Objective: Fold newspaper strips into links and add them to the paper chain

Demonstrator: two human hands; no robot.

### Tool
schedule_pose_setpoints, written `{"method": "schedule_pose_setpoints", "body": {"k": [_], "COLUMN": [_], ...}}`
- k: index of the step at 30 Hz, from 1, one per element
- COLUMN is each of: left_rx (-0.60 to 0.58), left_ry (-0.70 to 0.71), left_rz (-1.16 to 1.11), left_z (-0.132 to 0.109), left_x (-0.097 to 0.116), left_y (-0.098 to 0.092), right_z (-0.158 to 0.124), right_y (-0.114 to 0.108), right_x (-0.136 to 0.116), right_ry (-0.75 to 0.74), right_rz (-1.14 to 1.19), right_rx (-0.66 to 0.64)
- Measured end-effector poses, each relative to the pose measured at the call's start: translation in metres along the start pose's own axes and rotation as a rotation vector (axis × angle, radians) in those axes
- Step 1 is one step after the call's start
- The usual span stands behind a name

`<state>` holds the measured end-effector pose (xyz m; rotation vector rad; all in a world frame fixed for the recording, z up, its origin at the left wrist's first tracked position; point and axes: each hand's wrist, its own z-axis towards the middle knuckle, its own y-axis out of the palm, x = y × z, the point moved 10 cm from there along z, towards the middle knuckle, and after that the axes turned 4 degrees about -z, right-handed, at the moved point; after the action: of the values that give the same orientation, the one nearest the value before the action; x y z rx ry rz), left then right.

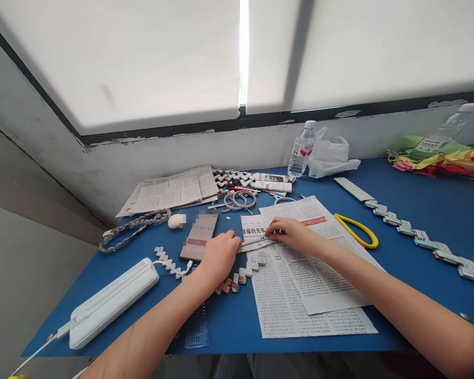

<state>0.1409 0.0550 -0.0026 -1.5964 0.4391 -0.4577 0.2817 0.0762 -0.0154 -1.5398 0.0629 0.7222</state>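
A narrow folded strip of newspaper (256, 245) lies between my hands, above the printed sheets. My left hand (220, 255) is closed, pinching the strip's left end. The fingers of my right hand (288, 234) are bent together on the strip's right part, and that wrist rests over the newspaper sheets (316, 284). Just below the strip, a zigzag chain of folded paper (243, 275) curves away and passes partly behind my left forearm. Beside my left hand lies a phone (199, 231) with a timer on its screen.
A white power strip (114, 300) lies at front left, a clear plastic ruler (197, 334) at the front edge. Yellow-handled scissors (359, 231) and a long folded-paper chain (418, 237) are on the right. A water bottle (301, 150) and a plastic bag (332, 155) stand behind.
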Motion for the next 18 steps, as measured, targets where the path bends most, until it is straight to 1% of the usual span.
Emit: {"method": "schedule_pose_setpoints", "body": {"k": [2,5,9,11,12,15,18], "left_rx": [0.015,0.02,-0.004,-0.051,-0.083,-0.174,-0.189], "left_ry": [-0.022,0.005,0.119,0.179,0.202,0.227,0.213], "left_rz": [-0.083,-0.131,0.027,0.114,0.139,0.157,0.139], "left_z": [0.001,0.001,-0.005,-0.01,-0.013,-0.019,-0.019], "left_x": [-0.005,-0.007,0.003,0.011,0.015,0.02,0.02], "left_y": [0.0,0.001,0.002,0.004,0.005,0.007,0.006], "right_z": [0.004,0.002,-0.011,-0.019,-0.022,-0.029,-0.028], "right_y": [0.002,0.002,-0.001,-0.001,0.0,0.003,0.002], "right_x": [-0.001,-0.006,-0.022,-0.027,-0.027,-0.023,-0.018], "right_ry": [-0.013,-0.06,-0.246,-0.327,-0.342,-0.322,-0.232], "right_rz": [-0.021,-0.056,-0.22,-0.32,-0.354,-0.399,-0.292], "right_rx": [-0.009,-0.013,0.037,0.06,0.057,0.011,-0.026]}}
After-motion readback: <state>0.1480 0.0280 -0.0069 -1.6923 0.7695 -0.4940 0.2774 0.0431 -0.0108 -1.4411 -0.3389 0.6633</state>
